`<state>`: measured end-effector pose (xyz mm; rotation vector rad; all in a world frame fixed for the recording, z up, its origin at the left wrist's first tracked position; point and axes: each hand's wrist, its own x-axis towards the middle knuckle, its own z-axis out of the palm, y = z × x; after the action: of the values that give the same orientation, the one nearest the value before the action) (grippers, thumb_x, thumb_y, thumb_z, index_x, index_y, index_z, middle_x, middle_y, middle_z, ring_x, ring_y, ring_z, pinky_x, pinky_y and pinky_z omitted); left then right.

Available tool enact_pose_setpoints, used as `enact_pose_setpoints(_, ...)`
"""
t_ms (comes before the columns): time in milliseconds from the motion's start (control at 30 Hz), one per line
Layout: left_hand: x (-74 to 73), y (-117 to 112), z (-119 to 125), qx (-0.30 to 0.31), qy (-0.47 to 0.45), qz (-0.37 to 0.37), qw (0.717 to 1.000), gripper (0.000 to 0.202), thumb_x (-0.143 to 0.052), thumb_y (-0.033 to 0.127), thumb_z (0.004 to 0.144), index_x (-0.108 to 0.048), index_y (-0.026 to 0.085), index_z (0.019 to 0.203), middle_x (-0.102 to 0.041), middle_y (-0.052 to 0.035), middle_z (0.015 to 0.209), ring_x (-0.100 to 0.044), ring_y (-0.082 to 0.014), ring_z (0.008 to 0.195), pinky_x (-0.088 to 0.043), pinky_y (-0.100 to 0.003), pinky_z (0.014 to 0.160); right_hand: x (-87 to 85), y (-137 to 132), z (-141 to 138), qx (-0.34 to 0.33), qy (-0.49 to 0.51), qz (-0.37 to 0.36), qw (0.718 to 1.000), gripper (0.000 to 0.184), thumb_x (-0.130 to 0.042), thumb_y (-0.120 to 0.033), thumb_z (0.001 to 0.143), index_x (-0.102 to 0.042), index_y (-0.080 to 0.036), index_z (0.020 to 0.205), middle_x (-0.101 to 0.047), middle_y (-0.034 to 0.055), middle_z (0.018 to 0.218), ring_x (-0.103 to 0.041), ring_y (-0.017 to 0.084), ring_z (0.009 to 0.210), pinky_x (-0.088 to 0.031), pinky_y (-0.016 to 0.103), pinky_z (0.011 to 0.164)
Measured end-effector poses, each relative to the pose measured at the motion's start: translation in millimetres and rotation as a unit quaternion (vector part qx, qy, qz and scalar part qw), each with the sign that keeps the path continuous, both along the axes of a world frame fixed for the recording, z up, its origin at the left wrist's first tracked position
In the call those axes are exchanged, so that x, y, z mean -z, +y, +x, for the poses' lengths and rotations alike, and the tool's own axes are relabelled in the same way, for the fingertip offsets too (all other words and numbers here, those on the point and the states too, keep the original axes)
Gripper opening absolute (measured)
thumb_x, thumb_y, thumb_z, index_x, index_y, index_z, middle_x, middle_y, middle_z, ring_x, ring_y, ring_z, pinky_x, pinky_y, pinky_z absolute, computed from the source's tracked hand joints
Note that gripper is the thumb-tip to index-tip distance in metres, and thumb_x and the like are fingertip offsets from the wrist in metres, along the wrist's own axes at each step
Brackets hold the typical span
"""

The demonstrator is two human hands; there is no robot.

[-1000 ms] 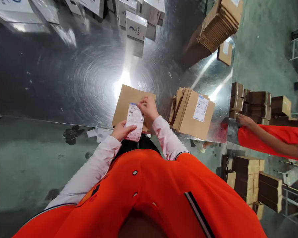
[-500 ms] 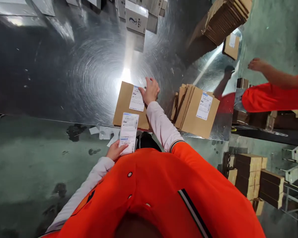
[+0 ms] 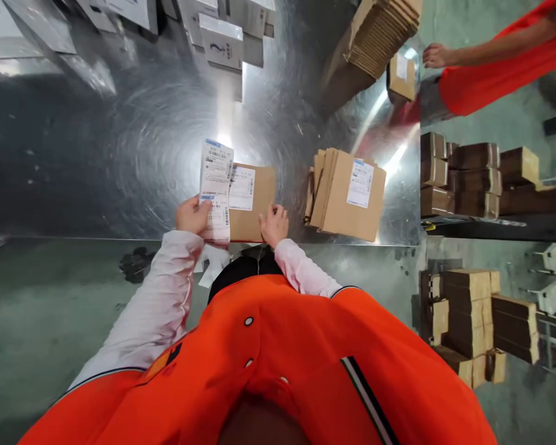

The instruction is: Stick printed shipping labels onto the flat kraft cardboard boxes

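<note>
A flat cardboard box (image 3: 263, 185) lies at the front edge of the metal table, with a printed shipping label (image 3: 242, 188) on its face. My left hand (image 3: 192, 215) pinches a strip of shipping labels (image 3: 216, 167), which covers the left part of that box. At the box's front right corner, my right hand (image 3: 274, 225) has its fingers curled and its thumb on the cardboard. To the right leans a stack of flat cardboard boxes (image 3: 343, 191); its top one bears a label (image 3: 360, 183).
White printed boxes (image 3: 221, 46) stand along the back of the metal table (image 3: 97, 185). Folded cardboard (image 3: 382, 37) and a labelled carton (image 3: 402, 77) are at the back right. A co-worker's hand (image 3: 438, 55) is beyond them. Cartons (image 3: 467, 303) are piled on the floor at right.
My left hand has brought the label strip up over the box's left side. My right hand has moved from the label down to the front right corner. The co-worker's arm has shifted back.
</note>
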<state>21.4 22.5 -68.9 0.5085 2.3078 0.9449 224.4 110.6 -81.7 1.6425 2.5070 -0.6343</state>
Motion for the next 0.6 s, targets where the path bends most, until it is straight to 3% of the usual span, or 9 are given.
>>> enact_pose_setpoints(100,-18.3,5.2,0.3,-0.048,-0.012,0.016,0.999,0.021,-0.067,0.017,0.078,-0.073,0.005,0.095,-0.066,0.0005,0.068,-0.061,-0.0180,0.081,-0.049,-0.033,0.092,-5.2,-5.2,-2.7,0.018,0.091,-0.034,0.995,0.058,-0.055,-0.041,0.096,-0.049,-0.014,0.147,-0.045,0.0194,0.147,-0.046,0.031,0.134,-0.040,0.046,0.112)
enact_pose_setpoints(200,-50.1,-9.4,2.2,-0.129,-0.112,0.146,0.974,0.020,-0.070,0.020,0.072,-0.071,0.010,0.088,-0.070,0.0004,0.073,-0.064,-0.0174,0.080,-0.053,-0.037,0.092,-24.6,7.2,12.2,0.072,0.280,-0.063,0.955,0.064,-0.047,-0.047,0.099,-0.038,-0.015,0.153,-0.053,0.0161,0.141,-0.050,0.023,0.133,-0.044,0.037,0.111)
enact_pose_setpoints(300,-85.3,-24.8,8.8,-0.119,-0.214,0.290,0.925,0.030,-0.080,0.029,0.063,-0.070,0.014,0.087,-0.076,-0.0032,0.091,-0.069,-0.0221,0.095,-0.055,-0.041,0.096,-68.4,48.4,77.2,0.125,0.392,-0.026,0.911,0.067,-0.043,-0.053,0.098,-0.038,-0.015,0.153,-0.062,0.0136,0.129,-0.058,0.021,0.121,-0.049,0.036,0.104)
enact_pose_setpoints(400,-107.8,-32.6,20.0,-0.087,-0.220,0.330,0.914,0.044,-0.091,0.034,0.050,-0.071,0.017,0.085,-0.077,-0.0038,0.097,-0.068,-0.0282,0.104,-0.055,-0.045,0.099,-124.2,99.3,166.2,0.186,0.343,0.069,0.918,0.069,-0.045,-0.053,0.095,-0.041,-0.014,0.152,-0.065,0.0123,0.118,-0.060,0.022,0.110,-0.051,0.042,0.100)
enact_pose_setpoints(467,-111.4,-33.8,28.5,-0.074,-0.222,0.330,0.915,0.050,-0.094,0.036,0.044,-0.072,0.019,0.086,-0.077,-0.0030,0.096,-0.069,-0.0293,0.101,-0.056,-0.048,0.098,-152.0,119.6,199.9,0.217,0.260,0.141,0.930,0.071,-0.051,-0.054,0.092,-0.043,-0.013,0.150,-0.060,0.0160,0.123,-0.057,0.025,0.114,-0.050,0.047,0.100)
enact_pose_setpoints(533,-107.1,-33.1,37.8,-0.064,-0.229,0.322,0.916,0.055,-0.095,0.039,0.043,-0.072,0.019,0.088,-0.077,-0.0029,0.095,-0.070,-0.0278,0.095,-0.056,-0.047,0.097,-162.1,118.4,192.6,0.221,0.231,0.159,0.934,0.076,-0.059,-0.054,0.087,-0.045,-0.012,0.148,-0.055,0.0191,0.129,-0.056,0.027,0.115,-0.050,0.048,0.099)
enact_pose_setpoints(600,-98.9,-32.0,48.2,-0.058,-0.223,0.299,0.926,0.058,-0.094,0.044,0.043,-0.070,0.019,0.089,-0.076,-0.0037,0.092,-0.070,-0.0256,0.091,-0.056,-0.045,0.095,-152.7,94.4,148.2,0.172,0.285,0.069,0.940,0.081,-0.069,-0.055,0.079,-0.048,-0.012,0.145,-0.056,0.0182,0.128,-0.059,0.024,0.108,-0.054,0.043,0.093)
